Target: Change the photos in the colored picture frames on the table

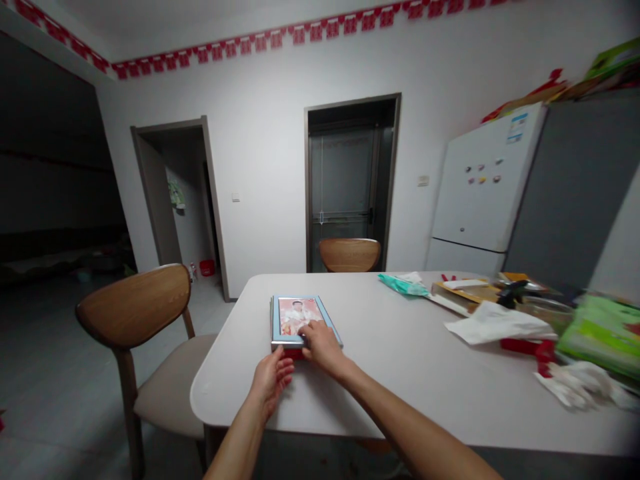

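Note:
A silver-blue picture frame [295, 313] with a reddish photo lies flat on the white table [400, 373], near its left front corner. My right hand [323, 347] rests on the frame's near right edge, fingers curled down onto the photo and rim. My left hand [273, 377] is at the frame's near edge, fingers bent and touching something red just under the frame. I cannot make out what that red thing is.
A wooden chair [135, 313] stands left of the table, another chair [350, 255] at the far side. White paper [500, 323], a teal packet [405, 285], a green bag [605, 333] and other clutter crowd the right side. A white fridge [485, 190] stands behind.

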`<state>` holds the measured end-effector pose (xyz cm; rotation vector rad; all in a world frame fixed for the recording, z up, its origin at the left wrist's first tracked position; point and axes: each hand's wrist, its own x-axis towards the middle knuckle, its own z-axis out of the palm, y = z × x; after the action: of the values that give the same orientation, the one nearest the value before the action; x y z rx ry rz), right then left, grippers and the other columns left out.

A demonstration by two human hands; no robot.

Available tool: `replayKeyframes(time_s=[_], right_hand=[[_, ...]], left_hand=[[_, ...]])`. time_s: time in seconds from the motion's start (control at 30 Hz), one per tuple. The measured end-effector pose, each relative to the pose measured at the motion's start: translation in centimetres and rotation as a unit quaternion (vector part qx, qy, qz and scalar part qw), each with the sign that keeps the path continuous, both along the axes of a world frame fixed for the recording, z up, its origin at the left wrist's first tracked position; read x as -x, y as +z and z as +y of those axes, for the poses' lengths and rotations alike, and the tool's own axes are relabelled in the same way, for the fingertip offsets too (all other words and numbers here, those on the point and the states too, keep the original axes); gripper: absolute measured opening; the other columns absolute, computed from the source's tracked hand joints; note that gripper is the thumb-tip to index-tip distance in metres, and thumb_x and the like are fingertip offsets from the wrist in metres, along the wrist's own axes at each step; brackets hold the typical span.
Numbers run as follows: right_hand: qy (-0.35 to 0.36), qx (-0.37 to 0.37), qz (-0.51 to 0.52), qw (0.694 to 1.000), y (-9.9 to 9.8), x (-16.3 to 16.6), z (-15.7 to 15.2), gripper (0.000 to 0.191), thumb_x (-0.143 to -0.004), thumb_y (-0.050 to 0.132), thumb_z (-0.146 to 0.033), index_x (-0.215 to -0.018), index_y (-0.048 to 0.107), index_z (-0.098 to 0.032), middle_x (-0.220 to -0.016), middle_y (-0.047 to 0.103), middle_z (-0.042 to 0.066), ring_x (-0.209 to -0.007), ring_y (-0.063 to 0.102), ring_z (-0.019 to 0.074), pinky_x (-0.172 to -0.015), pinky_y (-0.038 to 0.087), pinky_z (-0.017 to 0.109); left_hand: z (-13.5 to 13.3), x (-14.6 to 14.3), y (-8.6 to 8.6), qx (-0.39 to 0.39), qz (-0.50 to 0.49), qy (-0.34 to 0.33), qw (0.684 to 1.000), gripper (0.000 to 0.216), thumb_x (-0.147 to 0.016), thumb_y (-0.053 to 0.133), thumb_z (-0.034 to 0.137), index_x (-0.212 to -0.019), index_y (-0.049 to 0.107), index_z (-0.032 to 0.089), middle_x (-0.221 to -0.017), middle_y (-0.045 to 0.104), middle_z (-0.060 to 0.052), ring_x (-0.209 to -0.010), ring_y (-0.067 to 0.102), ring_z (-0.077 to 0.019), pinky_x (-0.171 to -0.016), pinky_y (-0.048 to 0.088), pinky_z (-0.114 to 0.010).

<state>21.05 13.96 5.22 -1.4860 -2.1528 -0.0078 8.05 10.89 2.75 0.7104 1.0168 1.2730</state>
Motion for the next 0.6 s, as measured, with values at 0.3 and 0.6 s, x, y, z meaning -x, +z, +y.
replayKeyframes(time_s=[0.3,0.6], right_hand=[[0.074,0.053,0.340,0.936,2.6,-1.4,-6.0,0.043,-0.068,0.053,-0.038,-0.106,0.051,-0.019,-0.105,0.053,0.009,-0.092,0.049,0.0204,-0.076,0.039,0.032],[0.038,0.193,0.653,0.732,4.6,-5.7,-11.5,0.057,-0.071,0.047,-0.045,-0.123,0.030,-0.030,-0.105,0.057,0.005,-0.084,0.058,0.0202,-0.061,0.047,0.030]], left_hand=[[-5.2,-1.7,3.1,-0.196,0.088,0.083,0.973,0.021,-0.066,0.061,0.025,-0.086,0.060,0.016,-0.083,0.065,-0.003,-0.081,0.058,-0.0166,-0.074,0.043,-0.024],[-12.4,-2.5,2.9,-0.595,0.498,-0.016,0.631,0.052,-0.073,0.050,0.023,-0.122,0.037,0.015,-0.111,0.056,-0.015,-0.097,0.055,-0.0243,-0.080,0.046,-0.033]])
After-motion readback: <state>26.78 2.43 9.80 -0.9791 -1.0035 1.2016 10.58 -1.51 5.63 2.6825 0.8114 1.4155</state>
